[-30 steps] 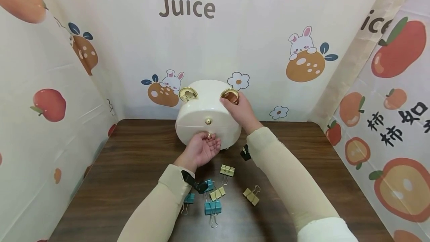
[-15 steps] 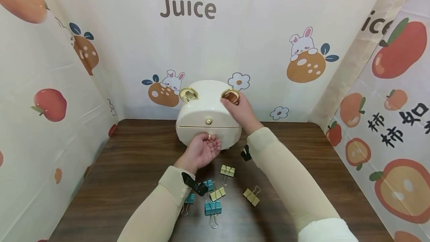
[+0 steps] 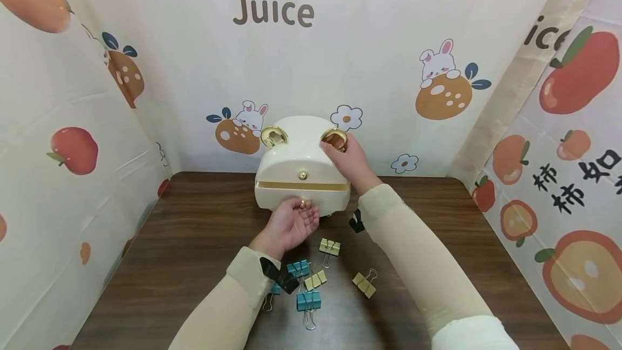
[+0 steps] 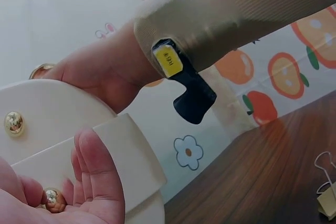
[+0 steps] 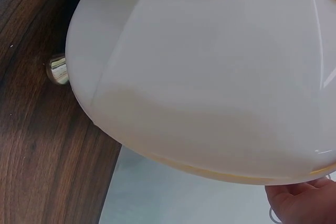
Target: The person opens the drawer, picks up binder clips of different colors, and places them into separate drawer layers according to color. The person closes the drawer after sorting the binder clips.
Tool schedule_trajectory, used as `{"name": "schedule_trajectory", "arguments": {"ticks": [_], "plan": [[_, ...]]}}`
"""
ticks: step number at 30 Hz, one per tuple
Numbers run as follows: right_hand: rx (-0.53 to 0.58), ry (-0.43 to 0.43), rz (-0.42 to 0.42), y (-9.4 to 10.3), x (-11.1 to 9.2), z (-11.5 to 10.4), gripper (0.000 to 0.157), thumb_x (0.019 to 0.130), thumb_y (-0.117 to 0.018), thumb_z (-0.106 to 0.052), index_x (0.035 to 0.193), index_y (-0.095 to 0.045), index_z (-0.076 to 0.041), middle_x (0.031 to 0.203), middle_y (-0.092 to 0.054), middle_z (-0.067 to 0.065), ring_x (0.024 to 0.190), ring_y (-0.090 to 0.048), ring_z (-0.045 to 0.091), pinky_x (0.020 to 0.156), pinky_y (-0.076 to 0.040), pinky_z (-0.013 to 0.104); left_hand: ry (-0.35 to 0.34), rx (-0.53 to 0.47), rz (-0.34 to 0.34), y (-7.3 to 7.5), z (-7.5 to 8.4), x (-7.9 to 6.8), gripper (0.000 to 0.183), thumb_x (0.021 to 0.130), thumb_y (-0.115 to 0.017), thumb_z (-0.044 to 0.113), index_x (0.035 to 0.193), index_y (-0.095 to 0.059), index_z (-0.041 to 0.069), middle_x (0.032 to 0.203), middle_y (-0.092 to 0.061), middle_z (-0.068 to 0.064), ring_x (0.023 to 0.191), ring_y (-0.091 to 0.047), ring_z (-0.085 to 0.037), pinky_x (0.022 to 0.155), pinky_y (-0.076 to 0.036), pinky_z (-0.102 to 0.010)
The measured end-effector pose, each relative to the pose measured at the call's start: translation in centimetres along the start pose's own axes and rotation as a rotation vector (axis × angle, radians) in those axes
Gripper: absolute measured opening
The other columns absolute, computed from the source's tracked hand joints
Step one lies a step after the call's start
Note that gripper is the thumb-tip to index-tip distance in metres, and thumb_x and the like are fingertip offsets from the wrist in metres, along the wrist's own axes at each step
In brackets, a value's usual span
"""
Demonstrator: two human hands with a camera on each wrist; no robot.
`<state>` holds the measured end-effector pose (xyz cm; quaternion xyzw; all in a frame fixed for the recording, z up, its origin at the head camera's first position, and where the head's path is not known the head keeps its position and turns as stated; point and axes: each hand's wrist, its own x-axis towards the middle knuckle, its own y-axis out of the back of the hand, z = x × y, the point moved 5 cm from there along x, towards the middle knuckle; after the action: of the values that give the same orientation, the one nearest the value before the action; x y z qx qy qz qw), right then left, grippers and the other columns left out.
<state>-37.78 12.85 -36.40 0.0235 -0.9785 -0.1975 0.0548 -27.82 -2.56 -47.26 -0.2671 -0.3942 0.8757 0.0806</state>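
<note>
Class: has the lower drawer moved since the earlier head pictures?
Yes: judged against the upper gold knob, the lower drawer has slid outward, toward the viewer, leaving a gap above it.

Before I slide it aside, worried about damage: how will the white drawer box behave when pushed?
The white drawer box probably stays stiff, showing no sag, and may be slippery, being glossy. With its lower drawer partly open, it might tip forward.

The left forearm [image 3: 221, 298] angles forward and inward, the left hand [image 3: 293, 224] turned palm up, thumb and bent fingers drawn into a pinch. The right forearm [image 3: 423, 258] reaches farther forward; the right hand [image 3: 353, 162] grips, thumb pointing left, fingers mostly hidden.
</note>
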Motion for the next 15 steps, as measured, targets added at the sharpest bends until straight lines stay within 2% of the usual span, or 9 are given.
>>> {"name": "schedule_trajectory", "arguments": {"ticks": [15], "plan": [[-0.005,-0.042,-0.004,0.0,0.3,0.5,0.075,0.093,-0.069,-0.057,0.148,-0.044,-0.013,0.137,-0.056,0.006,0.121,-0.056,0.024,0.104,-0.047,0.048,0.019,-0.002,-0.021,0.2,-1.1,-1.5,0.024,0.107,-0.035,0.02,0.094,-0.051,0.006,0.087,-0.061,-0.006,0.074,-0.062,-0.015,0.071,-0.055,-0.025]]}}
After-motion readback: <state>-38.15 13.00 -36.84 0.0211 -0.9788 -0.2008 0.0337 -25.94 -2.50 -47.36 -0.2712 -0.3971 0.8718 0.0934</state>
